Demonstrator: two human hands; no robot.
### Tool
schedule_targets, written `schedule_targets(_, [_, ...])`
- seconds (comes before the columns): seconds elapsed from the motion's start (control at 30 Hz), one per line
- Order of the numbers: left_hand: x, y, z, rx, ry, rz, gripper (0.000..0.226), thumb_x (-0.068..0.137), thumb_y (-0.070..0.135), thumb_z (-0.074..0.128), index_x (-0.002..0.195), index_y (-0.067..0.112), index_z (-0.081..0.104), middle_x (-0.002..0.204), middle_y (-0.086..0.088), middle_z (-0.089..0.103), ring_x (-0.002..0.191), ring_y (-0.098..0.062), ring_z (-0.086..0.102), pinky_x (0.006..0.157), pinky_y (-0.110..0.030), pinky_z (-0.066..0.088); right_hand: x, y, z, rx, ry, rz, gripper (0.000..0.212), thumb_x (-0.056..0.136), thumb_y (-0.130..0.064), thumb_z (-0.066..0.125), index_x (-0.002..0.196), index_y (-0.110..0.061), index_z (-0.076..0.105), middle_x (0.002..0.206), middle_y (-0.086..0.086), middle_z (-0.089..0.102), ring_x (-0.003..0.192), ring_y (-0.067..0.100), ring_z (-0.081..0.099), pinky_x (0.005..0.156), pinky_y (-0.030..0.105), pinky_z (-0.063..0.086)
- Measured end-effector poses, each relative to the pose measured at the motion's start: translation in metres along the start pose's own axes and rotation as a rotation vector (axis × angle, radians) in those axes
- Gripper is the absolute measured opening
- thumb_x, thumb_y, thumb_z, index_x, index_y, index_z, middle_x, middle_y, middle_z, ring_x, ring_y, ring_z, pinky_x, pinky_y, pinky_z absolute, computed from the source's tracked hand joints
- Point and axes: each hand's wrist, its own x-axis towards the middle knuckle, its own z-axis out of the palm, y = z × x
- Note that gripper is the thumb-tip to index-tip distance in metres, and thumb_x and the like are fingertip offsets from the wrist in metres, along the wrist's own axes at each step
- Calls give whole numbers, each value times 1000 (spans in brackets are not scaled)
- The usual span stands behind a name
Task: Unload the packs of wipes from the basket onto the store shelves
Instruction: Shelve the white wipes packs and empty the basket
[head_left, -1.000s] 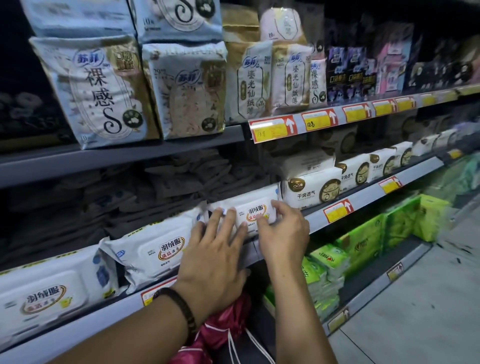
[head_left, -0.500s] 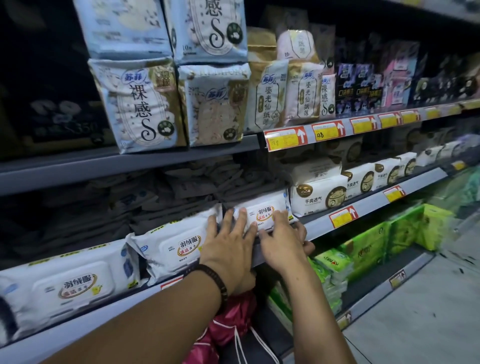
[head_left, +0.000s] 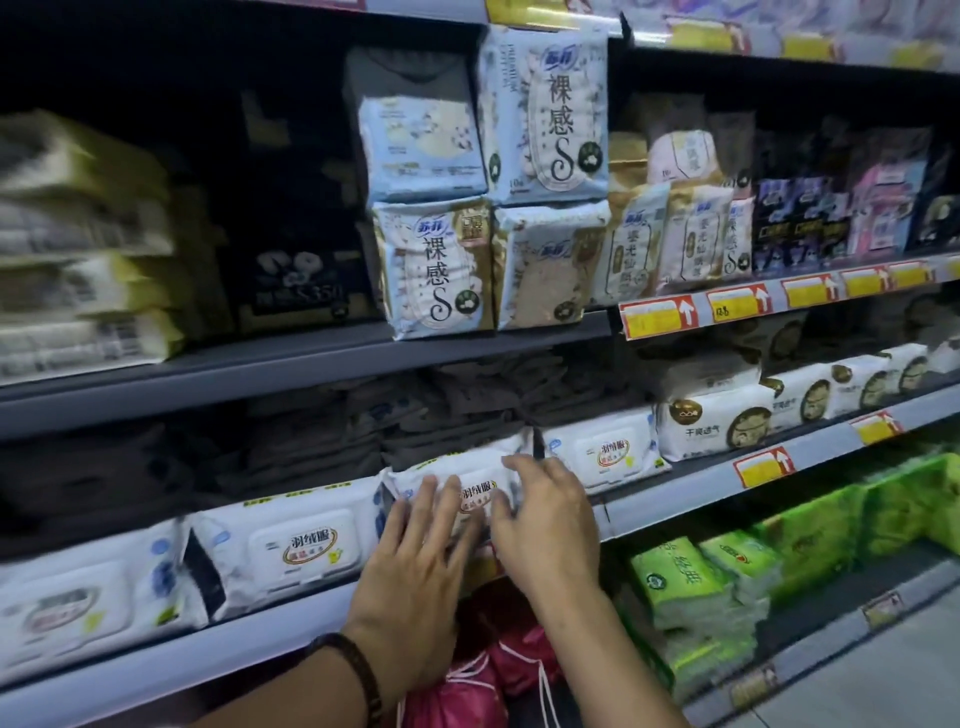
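Several white packs of wipes stand in a row on the middle shelf (head_left: 701, 486). My left hand (head_left: 415, 582) lies with straight, spread fingers against the front of one pack (head_left: 457, 467). My right hand (head_left: 548, 519) touches the same pack's right side with its fingers spread. The neighbouring pack on the right (head_left: 605, 452) stands free, as do a pack to the left (head_left: 301, 543) and one at the far left (head_left: 67, 618). The basket is not in view.
A red drawstring bag (head_left: 467, 686) hangs below my wrists. White and brown tissue packs (head_left: 717, 421) continue the row to the right. Green packs (head_left: 691, 587) fill the bottom shelf. Tall pad packs (head_left: 436, 265) stand on the shelf above. Grey floor at bottom right.
Both hands have left the rightmost wipes pack and shifted left onto the pack beside it. My view has swung left and upward.
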Motion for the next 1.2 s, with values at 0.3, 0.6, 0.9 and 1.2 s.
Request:
schedule_targets(0.3, [4, -17, -6, 107, -109, 30, 105, 97, 58, 44, 159, 14, -29, 154, -23, -50, 149, -47, -39, 119, -61, -25, -8, -22, 24, -109, -100, 4, 41, 103, -38, 54, 142, -29, 65, 140, 2, 59, 125, 28, 62, 104, 35, 50])
schedule_targets(0.6, [-7, -39, -16, 60, -71, 150, 90, 94, 49, 43, 168, 9, 9, 173, -22, -12, 160, -42, -12, 129, -59, -2, -17, -37, 22, -275, -129, -7, 41, 97, -25, 61, 138, -21, 63, 144, 11, 50, 125, 34, 57, 105, 43, 49])
schedule_targets(0.9, [-124, -93, 2, -24, -110, -133, 95, 62, 38, 45, 154, 14, 51, 155, -25, 49, 141, -49, 49, 112, -64, 37, -91, -73, 62, -106, -93, -381, 53, 77, -18, 64, 130, -18, 67, 132, 14, 61, 113, 36, 66, 90, 46, 60])
schedule_targets(1.2, [-122, -101, 8, -71, -183, -192, 114, 65, 48, 62, 167, 19, 20, 174, -18, 0, 160, -38, 2, 123, -64, 23, -100, -119, 72, -235, -354, -289, 89, 84, -35, 74, 163, -20, 36, 174, 20, 19, 160, 37, 28, 125, 52, 31])
